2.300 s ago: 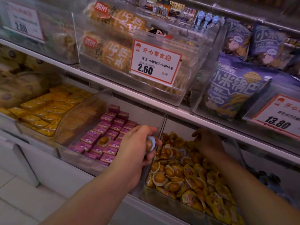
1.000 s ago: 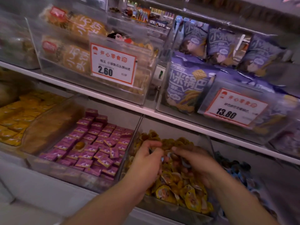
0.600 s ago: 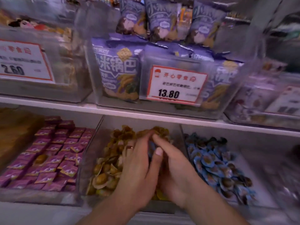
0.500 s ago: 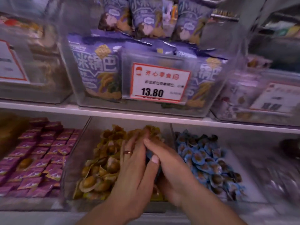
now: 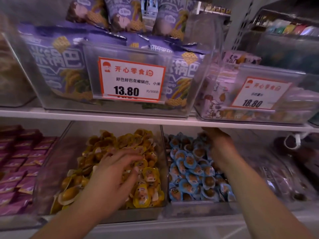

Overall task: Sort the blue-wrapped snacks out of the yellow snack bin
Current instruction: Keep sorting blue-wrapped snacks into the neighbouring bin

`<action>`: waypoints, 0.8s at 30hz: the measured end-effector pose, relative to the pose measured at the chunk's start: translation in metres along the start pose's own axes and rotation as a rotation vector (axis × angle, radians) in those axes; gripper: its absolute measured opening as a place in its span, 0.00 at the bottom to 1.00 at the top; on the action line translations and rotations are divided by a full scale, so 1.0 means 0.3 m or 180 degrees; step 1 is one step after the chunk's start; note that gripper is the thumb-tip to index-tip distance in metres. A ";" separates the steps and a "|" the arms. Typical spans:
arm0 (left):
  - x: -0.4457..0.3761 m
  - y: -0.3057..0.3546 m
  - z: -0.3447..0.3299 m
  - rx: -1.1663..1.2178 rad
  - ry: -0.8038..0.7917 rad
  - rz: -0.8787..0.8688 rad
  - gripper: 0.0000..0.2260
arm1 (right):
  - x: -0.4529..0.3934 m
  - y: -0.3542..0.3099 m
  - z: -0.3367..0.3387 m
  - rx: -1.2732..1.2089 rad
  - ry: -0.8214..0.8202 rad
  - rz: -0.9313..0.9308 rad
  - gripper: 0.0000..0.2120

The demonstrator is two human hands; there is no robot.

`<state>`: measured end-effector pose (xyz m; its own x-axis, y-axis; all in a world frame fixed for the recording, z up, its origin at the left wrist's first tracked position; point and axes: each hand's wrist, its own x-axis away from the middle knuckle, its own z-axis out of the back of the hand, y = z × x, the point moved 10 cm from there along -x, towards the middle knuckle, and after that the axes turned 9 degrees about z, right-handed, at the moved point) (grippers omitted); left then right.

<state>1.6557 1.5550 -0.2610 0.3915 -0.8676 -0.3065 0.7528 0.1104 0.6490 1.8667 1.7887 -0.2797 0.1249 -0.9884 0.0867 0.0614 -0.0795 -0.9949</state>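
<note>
Hands have split apart: half a second ago both were pressed together over the middle of the yellow bin, a glimpse of blue between them. Now the left hand (image 5: 114,171) lies alone on the yellow snacks (image 5: 146,192), fingers spread and blurred with motion, gripping nothing I can see. The right hand (image 5: 219,149) has crossed the divider to the far side of the blue bin (image 5: 189,207), on the right; fingers curl down among the blue snacks (image 5: 188,168), but whether it holds or has let go of a piece, cannot tell. Likely reading: the blue strays gathered from the yellow bin (image 5: 120,215) are being dropped with their own kind, and the left hand is already raking for more. No blue wrapper shows on the yellow surface; any left would be buried or under the hand. Left of the yellow bin, purple packets (image 5: 19,169). On the shelf (image 5: 103,116) above, a clear tub of purple bags with a 13.80 tag (image 5: 131,80); to its right an 18.80 tag (image 5: 259,94).
</note>
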 end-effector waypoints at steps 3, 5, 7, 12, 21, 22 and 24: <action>0.010 -0.008 0.077 -0.0182 0.0196 -0.0165 0.15 | -0.030 -0.018 0.053 0.0770 0.0154 0.0295 0.10; 0.031 -0.014 0.145 -0.0179 0.0440 -0.0222 0.13 | 0.000 -0.044 0.022 0.0807 0.0087 0.0657 0.08; 0.067 -0.019 0.222 -0.0166 0.0685 -0.0263 0.12 | 0.071 -0.097 -0.033 0.0901 0.0012 0.1255 0.08; 0.171 -0.128 0.473 -0.0034 0.1313 0.0191 0.12 | 0.381 -0.218 -0.285 0.1383 -0.0582 0.2885 0.09; 0.327 -0.728 0.735 -0.1005 0.1108 0.2326 0.14 | 0.908 -0.251 -0.961 0.1802 -0.2475 0.3847 0.11; 0.330 -0.761 0.731 -0.1152 0.0919 0.2375 0.15 | 0.940 -0.245 -1.053 0.1960 -0.2706 0.3910 0.12; 0.327 -0.789 0.732 -0.1218 0.0779 0.2306 0.15 | 0.979 -0.199 -1.243 0.2399 -0.3249 0.3802 0.17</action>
<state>1.3997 1.3372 -0.2920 0.9153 -0.3954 -0.0771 0.3821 0.7918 0.4765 1.5305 1.4548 -0.2138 0.9445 0.0421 -0.3259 -0.1508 0.9367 -0.3161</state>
